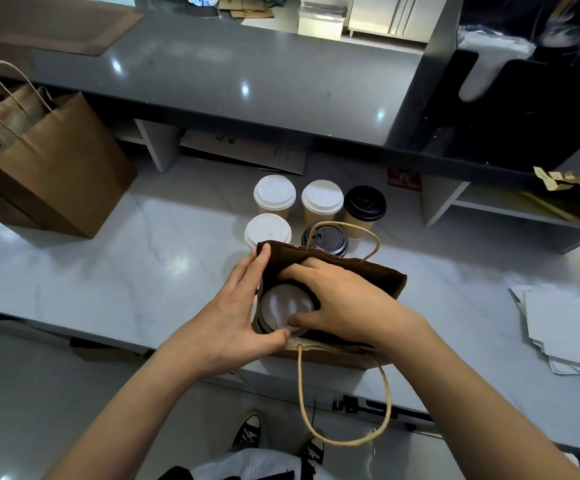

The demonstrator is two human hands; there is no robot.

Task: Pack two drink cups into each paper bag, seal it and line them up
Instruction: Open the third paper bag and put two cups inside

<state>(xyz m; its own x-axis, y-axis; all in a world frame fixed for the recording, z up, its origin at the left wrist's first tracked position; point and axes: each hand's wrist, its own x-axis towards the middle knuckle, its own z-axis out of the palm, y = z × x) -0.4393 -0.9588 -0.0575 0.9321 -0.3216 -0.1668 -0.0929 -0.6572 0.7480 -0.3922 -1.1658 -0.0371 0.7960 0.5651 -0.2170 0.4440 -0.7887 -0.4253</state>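
Both hands work the brown paper bag (368, 275): left (236, 313) spreads its rim, right (344, 303) grips a round white-lidded cup (283, 306)

- I see both forearms bare right down to the left hand (238, 306) and right hand (342, 303); no sleeves, no watch, no rings that I can make out.
- Black canvas shoes (247, 433) with white toe caps and white laces.
- White top (247, 462) at the lower edge, dark patches on it.
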